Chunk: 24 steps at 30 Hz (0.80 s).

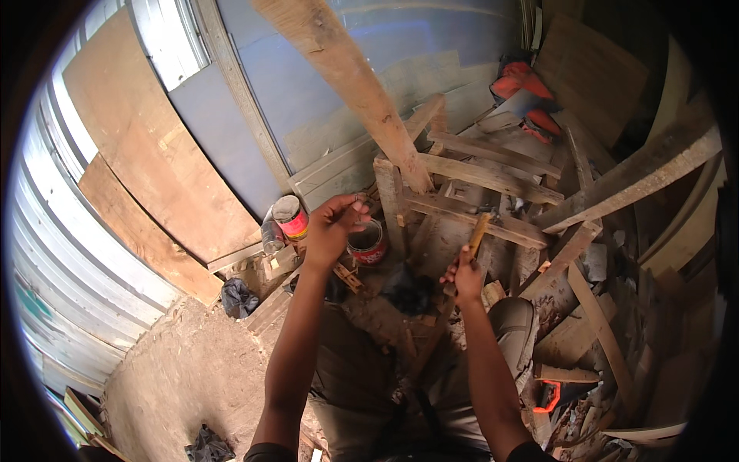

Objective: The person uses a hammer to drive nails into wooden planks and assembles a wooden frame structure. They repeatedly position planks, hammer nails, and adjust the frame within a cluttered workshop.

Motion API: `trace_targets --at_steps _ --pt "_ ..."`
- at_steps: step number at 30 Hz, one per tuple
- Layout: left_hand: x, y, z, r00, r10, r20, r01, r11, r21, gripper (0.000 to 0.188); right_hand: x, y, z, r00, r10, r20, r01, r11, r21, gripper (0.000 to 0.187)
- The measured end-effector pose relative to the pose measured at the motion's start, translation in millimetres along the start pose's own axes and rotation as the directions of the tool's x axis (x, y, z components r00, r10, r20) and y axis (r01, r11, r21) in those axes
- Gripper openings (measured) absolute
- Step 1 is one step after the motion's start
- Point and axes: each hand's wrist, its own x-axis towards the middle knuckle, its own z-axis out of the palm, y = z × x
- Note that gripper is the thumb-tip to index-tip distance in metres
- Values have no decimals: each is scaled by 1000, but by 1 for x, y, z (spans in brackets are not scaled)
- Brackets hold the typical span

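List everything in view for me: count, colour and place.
Hammer: 1, yellow handle, in the right hand
Wooden frame: 1, brown, ahead of the hands
Thick beam: 1, brown, slanting from top centre
Cans: 2, red, centre-left
Plastic bags: 2, black, floor at left and lower left
Tool handle: 1, orange, lower right
Wooden sheets: 2, brown, upper left
Bundle: 1, red and black, upper right
Metal wall: 1, silvery, far left
Left hand: 1, bare, raised at centre; contents unclear
Right hand: 1, bare, gripping the hammer
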Motion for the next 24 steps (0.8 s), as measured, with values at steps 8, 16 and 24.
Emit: trace_targets --at_steps 8,16,24 --pt "124 86 -13 879 228 -419 -365 888 -281 24 -6 39 71 984 -44 170 25 994 109 40" --pt "196 132 42 915 403 30 -318 764 -561 46 13 9 136 951 52 304 -125 966 227 43" --pt "212 120 35 932 341 -125 -341 705 -621 43 12 -19 123 961 158 229 -237 895 378 54"
